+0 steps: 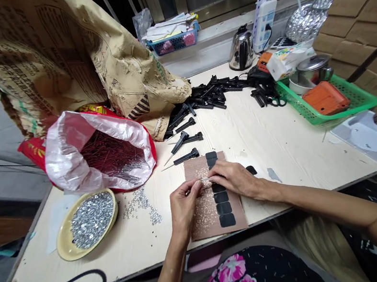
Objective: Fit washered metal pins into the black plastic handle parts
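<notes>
My left hand is closed in a pinch at one end of a thin metal pin above a brown board. From the other side, my right hand has its fingers closed around the pin's right end, over a column of black rounded patches. Pale pits and scratches mark the board's left part. Beyond the board lies a black plastic handle with a thin metal spike pointing left. More such black pieces are heaped behind it. The fingertips hide both ends of the pin.
At left, a yellow bowl holds small silvery pieces, with more scattered beside it. An open red-and-white sack contains thin metal pins. A large brown sack stands behind. A green basket, a kettle and cartons stand at right.
</notes>
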The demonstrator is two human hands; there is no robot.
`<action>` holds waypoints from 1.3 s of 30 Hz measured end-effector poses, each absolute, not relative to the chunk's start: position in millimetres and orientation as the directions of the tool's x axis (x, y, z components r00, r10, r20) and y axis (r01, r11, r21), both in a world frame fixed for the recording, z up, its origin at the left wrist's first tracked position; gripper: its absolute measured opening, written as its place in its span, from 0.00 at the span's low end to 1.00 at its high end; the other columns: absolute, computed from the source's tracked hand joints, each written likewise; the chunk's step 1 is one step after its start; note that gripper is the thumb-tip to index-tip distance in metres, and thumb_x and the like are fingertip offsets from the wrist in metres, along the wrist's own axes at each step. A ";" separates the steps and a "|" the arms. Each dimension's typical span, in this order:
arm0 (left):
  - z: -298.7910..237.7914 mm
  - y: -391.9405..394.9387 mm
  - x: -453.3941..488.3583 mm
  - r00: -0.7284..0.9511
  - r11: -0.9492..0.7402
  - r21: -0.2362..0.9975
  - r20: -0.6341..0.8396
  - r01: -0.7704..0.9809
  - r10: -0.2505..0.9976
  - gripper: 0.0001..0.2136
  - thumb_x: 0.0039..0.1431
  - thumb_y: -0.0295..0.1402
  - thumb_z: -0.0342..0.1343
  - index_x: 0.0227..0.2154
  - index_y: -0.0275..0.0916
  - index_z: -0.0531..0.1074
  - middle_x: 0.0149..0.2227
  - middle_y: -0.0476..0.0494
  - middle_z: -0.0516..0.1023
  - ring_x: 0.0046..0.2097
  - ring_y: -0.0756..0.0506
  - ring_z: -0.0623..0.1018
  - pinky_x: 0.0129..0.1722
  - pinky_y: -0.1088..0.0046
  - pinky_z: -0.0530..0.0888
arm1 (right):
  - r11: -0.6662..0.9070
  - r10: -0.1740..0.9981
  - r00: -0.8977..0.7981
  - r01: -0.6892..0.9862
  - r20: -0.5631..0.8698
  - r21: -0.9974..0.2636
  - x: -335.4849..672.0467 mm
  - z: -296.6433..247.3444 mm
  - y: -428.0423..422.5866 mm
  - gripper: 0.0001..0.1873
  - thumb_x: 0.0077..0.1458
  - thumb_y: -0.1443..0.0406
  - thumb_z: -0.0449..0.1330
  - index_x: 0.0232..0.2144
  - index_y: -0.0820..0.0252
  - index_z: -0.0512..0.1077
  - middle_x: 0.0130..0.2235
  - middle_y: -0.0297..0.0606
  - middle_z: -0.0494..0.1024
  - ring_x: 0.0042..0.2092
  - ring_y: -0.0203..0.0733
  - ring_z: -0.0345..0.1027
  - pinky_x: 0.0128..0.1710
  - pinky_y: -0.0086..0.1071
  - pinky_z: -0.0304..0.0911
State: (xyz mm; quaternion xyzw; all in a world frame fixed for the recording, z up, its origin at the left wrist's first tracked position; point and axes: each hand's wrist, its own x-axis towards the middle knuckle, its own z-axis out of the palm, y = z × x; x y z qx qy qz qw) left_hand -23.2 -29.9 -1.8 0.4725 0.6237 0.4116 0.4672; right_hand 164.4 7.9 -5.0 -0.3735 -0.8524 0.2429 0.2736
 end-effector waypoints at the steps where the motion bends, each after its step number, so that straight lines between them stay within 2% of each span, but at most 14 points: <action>1: -1.6 -29.6 -21.0 -0.093 0.213 0.956 -0.198 0.202 0.976 0.17 0.51 0.43 0.59 0.38 0.37 0.78 0.33 0.44 0.79 0.34 0.47 0.75 0.37 0.72 0.71 | 0.599 0.769 -0.571 0.489 0.286 -0.634 169.4 -5.3 10.5 0.09 0.63 0.64 0.51 0.39 0.60 0.70 0.36 0.37 0.72 0.37 0.36 0.66 0.37 0.29 0.63; 5: -3.5 -26.0 -16.1 -0.060 0.138 0.947 -0.126 0.290 0.990 0.22 0.57 0.44 0.53 0.52 0.40 0.69 0.42 0.42 0.75 0.38 0.46 0.75 0.39 0.68 0.72 | 0.608 0.774 -0.559 0.524 0.298 -0.596 189.8 -8.2 31.4 0.09 0.63 0.62 0.51 0.38 0.60 0.70 0.38 0.37 0.72 0.38 0.36 0.66 0.36 0.28 0.62; 8: -8.4 -24.3 -17.7 -0.102 0.009 0.854 0.052 0.520 0.993 0.22 0.59 0.42 0.51 0.55 0.41 0.66 0.43 0.41 0.73 0.44 0.44 0.73 0.45 0.64 0.70 | 0.629 0.775 -0.549 0.623 0.313 -0.465 199.8 -14.7 57.7 0.12 0.63 0.61 0.51 0.37 0.60 0.71 0.37 0.38 0.72 0.39 0.37 0.65 0.33 0.29 0.60; 12: -23.8 -26.1 -22.2 -0.014 -0.143 0.679 0.220 0.720 0.975 0.19 0.61 0.38 0.49 0.55 0.41 0.66 0.49 0.39 0.72 0.52 0.41 0.68 0.53 0.57 0.65 | 0.695 0.719 -0.603 0.637 0.346 -0.333 203.7 -30.1 70.5 0.12 0.63 0.62 0.51 0.33 0.62 0.71 0.35 0.38 0.72 0.38 0.38 0.63 0.30 0.29 0.59; 14: -33.1 -27.2 -23.7 0.018 -0.168 0.644 0.233 0.746 0.972 0.19 0.62 0.37 0.47 0.55 0.40 0.65 0.52 0.38 0.70 0.54 0.41 0.66 0.55 0.56 0.64 | 0.776 0.630 -0.686 0.552 0.363 -0.304 203.7 -38.8 57.3 0.13 0.64 0.65 0.49 0.31 0.63 0.70 0.31 0.36 0.71 0.35 0.35 0.61 0.28 0.27 0.59; 17: -42.3 -27.3 -24.1 0.019 -0.158 0.623 0.223 0.766 0.975 0.20 0.63 0.37 0.46 0.56 0.38 0.64 0.53 0.37 0.69 0.54 0.41 0.66 0.56 0.56 0.64 | 0.916 0.388 -0.852 0.313 0.353 -0.250 204.7 -45.5 33.4 0.14 0.64 0.69 0.46 0.30 0.62 0.69 0.28 0.33 0.69 0.31 0.33 0.59 0.25 0.25 0.57; 18: -43.4 -27.0 -23.9 0.014 -0.150 0.616 0.219 0.773 0.976 0.20 0.63 0.37 0.45 0.56 0.38 0.64 0.53 0.37 0.69 0.54 0.41 0.66 0.56 0.56 0.64 | 0.924 0.365 -0.863 0.289 0.349 -0.251 205.3 -45.1 29.8 0.14 0.64 0.70 0.46 0.30 0.61 0.69 0.28 0.32 0.68 0.31 0.32 0.58 0.25 0.24 0.57; 22: -42.2 -26.6 -22.9 0.012 -0.137 0.588 0.211 0.797 0.977 0.20 0.64 0.37 0.44 0.56 0.37 0.64 0.53 0.37 0.70 0.54 0.41 0.65 0.55 0.55 0.64 | 0.775 0.627 -0.694 0.513 0.354 -0.369 204.4 -34.8 34.3 0.15 0.64 0.67 0.46 0.29 0.64 0.68 0.29 0.35 0.68 0.30 0.32 0.58 0.22 0.24 0.59; 23: -41.7 -26.8 -22.8 0.015 -0.140 0.585 0.213 0.799 0.977 0.20 0.64 0.37 0.44 0.56 0.37 0.64 0.53 0.37 0.70 0.54 0.41 0.66 0.55 0.55 0.64 | 0.777 0.621 -0.704 0.499 0.344 -0.383 203.0 -31.9 35.0 0.15 0.64 0.66 0.46 0.30 0.64 0.68 0.29 0.35 0.68 0.29 0.32 0.58 0.21 0.23 0.58; 26: -41.5 -27.4 -22.7 0.010 -0.135 0.585 0.211 0.800 0.977 0.20 0.64 0.37 0.44 0.56 0.36 0.64 0.53 0.36 0.70 0.54 0.41 0.66 0.55 0.56 0.65 | 0.879 0.388 -0.867 0.247 0.312 -0.407 199.2 -26.1 33.2 0.16 0.65 0.69 0.43 0.31 0.63 0.68 0.28 0.32 0.67 0.28 0.31 0.57 0.21 0.22 0.58; 27: -41.8 -27.4 -22.7 0.001 -0.126 0.584 0.210 0.802 0.978 0.20 0.64 0.38 0.44 0.56 0.36 0.64 0.53 0.36 0.70 0.54 0.41 0.66 0.55 0.56 0.65 | 0.878 0.374 -0.876 0.228 0.305 -0.422 199.0 -25.0 33.8 0.16 0.65 0.69 0.42 0.30 0.63 0.67 0.27 0.32 0.67 0.28 0.30 0.56 0.21 0.22 0.58; 31: -42.5 -26.9 -22.6 -0.008 -0.110 0.581 0.196 0.807 0.980 0.20 0.64 0.38 0.44 0.56 0.37 0.64 0.53 0.37 0.70 0.54 0.41 0.65 0.55 0.56 0.65 | 0.829 0.504 -0.809 0.356 0.302 -0.430 202.6 -24.7 43.6 0.18 0.66 0.67 0.41 0.29 0.64 0.66 0.28 0.33 0.67 0.29 0.32 0.57 0.23 0.26 0.59; 35: -40.9 -26.8 -21.8 -0.005 -0.109 0.579 0.192 0.808 0.981 0.20 0.64 0.38 0.43 0.55 0.36 0.65 0.53 0.36 0.70 0.54 0.41 0.66 0.56 0.57 0.64 | 0.875 0.402 -0.870 0.273 0.285 -0.400 202.3 -30.2 37.5 0.15 0.65 0.64 0.46 0.29 0.63 0.67 0.29 0.33 0.68 0.31 0.33 0.59 0.24 0.25 0.55; 39: -39.1 -27.3 -21.1 -0.002 -0.116 0.580 0.198 0.807 0.980 0.19 0.64 0.37 0.43 0.55 0.37 0.65 0.53 0.37 0.70 0.54 0.41 0.67 0.56 0.57 0.64 | 0.872 0.440 -0.859 0.339 0.260 -0.353 199.7 -31.2 31.7 0.16 0.64 0.61 0.48 0.29 0.63 0.69 0.31 0.35 0.70 0.34 0.35 0.60 0.27 0.28 0.56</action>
